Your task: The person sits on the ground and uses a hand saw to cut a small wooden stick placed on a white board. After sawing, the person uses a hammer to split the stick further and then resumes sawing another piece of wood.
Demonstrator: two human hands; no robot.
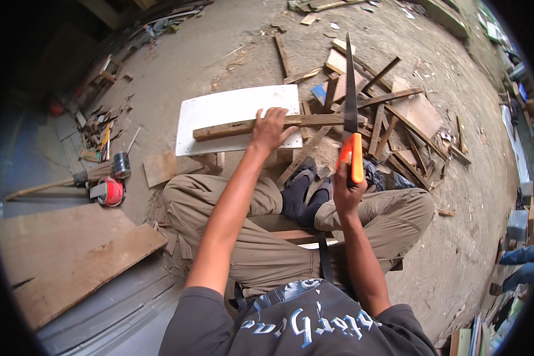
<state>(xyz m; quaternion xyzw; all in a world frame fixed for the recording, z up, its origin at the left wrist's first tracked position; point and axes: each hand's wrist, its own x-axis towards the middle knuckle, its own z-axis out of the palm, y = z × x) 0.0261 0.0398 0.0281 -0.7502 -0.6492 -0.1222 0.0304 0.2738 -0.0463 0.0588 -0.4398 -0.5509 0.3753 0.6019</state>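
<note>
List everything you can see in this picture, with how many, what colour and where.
wooden strip: one, weathered brown, lying across the white board under the left hand
white board: one, white, on the ground ahead of the knees
handsaw: one, dark blade with orange handle, upright in the right hand
scrap wood pile: many pieces, brown, right of the board
hammer: one, wooden handle, on the ground at left
tape measure: one, red, beside the hammer
planks: two, brown, lower left
trousers: khaki, legs crossed
left hand: pressing on the strip
right hand: gripping the saw handle
</note>
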